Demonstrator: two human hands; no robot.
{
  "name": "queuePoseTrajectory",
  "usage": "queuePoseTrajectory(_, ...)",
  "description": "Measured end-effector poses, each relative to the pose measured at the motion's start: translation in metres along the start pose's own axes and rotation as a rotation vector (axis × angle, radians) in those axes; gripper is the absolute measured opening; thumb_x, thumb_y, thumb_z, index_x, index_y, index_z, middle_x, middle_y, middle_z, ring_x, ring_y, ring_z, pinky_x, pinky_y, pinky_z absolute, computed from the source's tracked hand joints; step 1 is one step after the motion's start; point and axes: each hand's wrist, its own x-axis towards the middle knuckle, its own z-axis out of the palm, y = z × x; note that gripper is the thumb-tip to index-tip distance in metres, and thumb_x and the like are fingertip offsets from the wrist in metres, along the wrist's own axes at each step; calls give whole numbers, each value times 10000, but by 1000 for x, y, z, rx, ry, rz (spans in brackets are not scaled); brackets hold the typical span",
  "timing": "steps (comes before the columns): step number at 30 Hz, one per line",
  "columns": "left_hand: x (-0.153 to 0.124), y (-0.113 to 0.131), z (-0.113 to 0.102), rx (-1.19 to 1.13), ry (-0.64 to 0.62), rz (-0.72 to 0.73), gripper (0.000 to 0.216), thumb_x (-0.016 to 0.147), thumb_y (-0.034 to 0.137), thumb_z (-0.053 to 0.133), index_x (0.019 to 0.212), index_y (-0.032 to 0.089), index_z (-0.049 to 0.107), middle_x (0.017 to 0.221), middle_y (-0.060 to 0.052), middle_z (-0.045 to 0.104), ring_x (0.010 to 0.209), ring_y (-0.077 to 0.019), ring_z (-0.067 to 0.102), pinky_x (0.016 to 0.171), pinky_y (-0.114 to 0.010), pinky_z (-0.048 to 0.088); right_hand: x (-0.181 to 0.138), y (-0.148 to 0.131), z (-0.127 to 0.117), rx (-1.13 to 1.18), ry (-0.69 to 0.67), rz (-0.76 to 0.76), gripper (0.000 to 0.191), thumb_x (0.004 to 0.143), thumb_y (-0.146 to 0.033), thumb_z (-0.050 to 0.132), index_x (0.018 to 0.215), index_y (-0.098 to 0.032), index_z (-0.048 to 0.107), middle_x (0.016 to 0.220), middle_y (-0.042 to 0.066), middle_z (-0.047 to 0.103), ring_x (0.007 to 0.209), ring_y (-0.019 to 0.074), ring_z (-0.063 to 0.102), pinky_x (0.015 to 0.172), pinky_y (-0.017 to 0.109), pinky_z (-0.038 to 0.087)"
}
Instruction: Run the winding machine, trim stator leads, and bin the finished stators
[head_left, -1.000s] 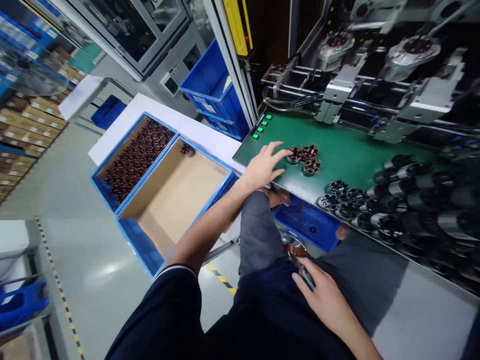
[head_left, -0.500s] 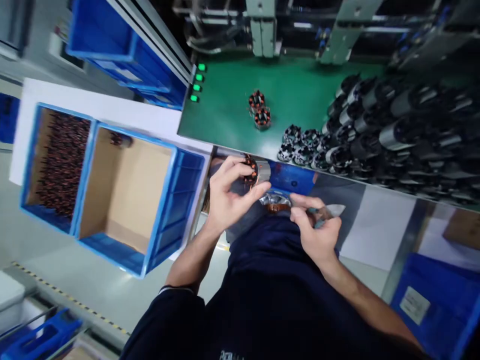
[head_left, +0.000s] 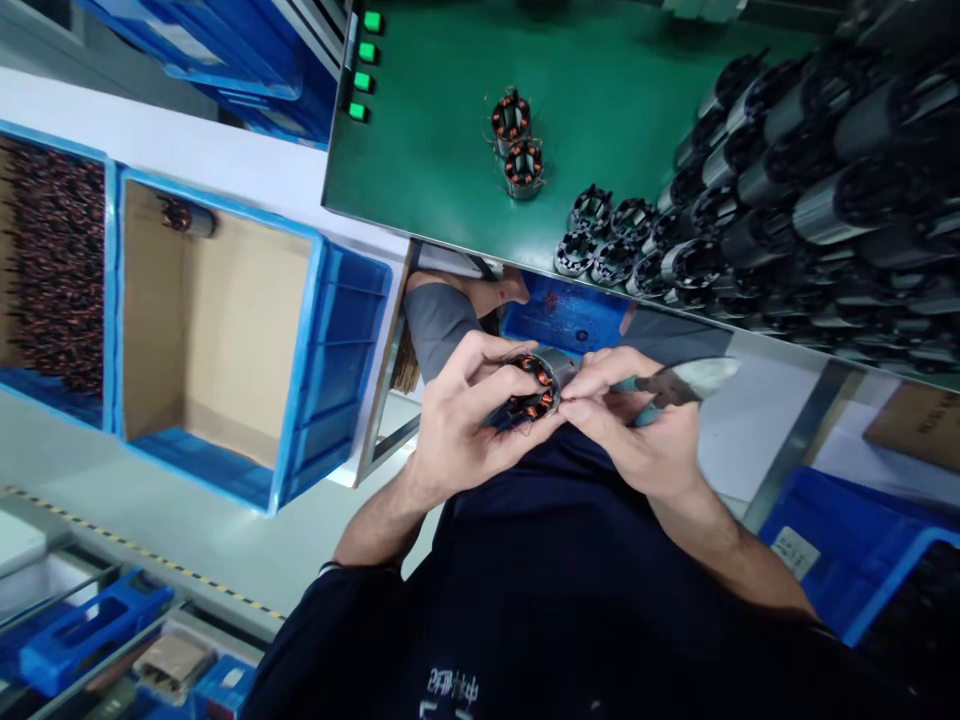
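Coil (head_left: 534, 385) seen from the head camera: it now sits above your lap, just in front of the green surface (head_left: 420, 150). A second ago your left hand (head_left: 457, 430) was reaching for it among three on that surface, and two coils (head_left: 517, 150) remain there. Your left fingers are curled shut round its body. Your right hand (head_left: 637, 440) has come up to meet it, thumb and forefinger pinching at its rim, the pliers (head_left: 675, 382) gripped in the other fingers. The pick-up looks done, and close work on the windings seems under way.
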Motion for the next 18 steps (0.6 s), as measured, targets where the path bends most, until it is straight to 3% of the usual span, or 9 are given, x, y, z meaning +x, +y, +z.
queuePoseTrajectory(2,0,-2,-2,-22,-28,-2,263,961,369,997,1074,268,781,1235,-105,801,1182,-280,842,891,-387,724,2,-6,-13,10,-158,52,218,1120,-383,799,987,-215,756,847,7,643,707,133,546,678,277,518)
queuePoseTrajectory(5,-1,-8,-3,-154,-58,-41,266,951,322,1004,997,258,750,1310,-108,830,1217,-297,847,924,-420,728,1,-15,-37,99,-373,247,267,1158,-395,741,986,-200,681,845,0,582,703,119,493,667,258,473)
queuePoseTrajectory(8,-7,-13,3,-374,-53,-137,275,968,363,992,927,246,746,1270,-110,861,1231,-314,849,952,-455,732,-3,-19,-53,243,-422,401,322,1164,-473,731,1010,-200,657,848,10,555,739,139,523,659,267,456)
queuePoseTrajectory(10,-14,-13,12,-532,1,-216,316,997,458,959,884,234,765,1192,-121,874,1221,-318,849,942,-452,739,-5,-19,-58,155,-394,343,287,1174,-435,716,1019,-200,659,862,10,566,744,138,526,676,270,465)
queuePoseTrajectory(13,-21,-8,31,-753,79,-361,354,1061,575,859,959,239,814,1229,-115,865,1146,-301,868,831,-402,758,-5,-18,-55,-165,-321,150,215,1177,-333,689,1006,-203,674,868,0,593,721,122,517,705,267,475)
queuePoseTrajectory(16,-22,-5,44,-831,145,-474,270,1115,536,796,1115,266,803,1373,-74,831,981,-240,883,847,-414,775,-9,-16,-47,-346,-111,66,158,1155,-334,722,1045,-223,701,899,6,635,731,133,552,719,281,492)
queuePoseTrajectory(18,-20,-5,46,-776,223,-488,272,1109,548,805,1124,278,773,1381,-53,825,1008,-243,881,874,-429,776,-16,-14,-42,-393,25,61,108,1138,-341,738,1182,-244,722,903,11,647,744,159,581,739,305,520)
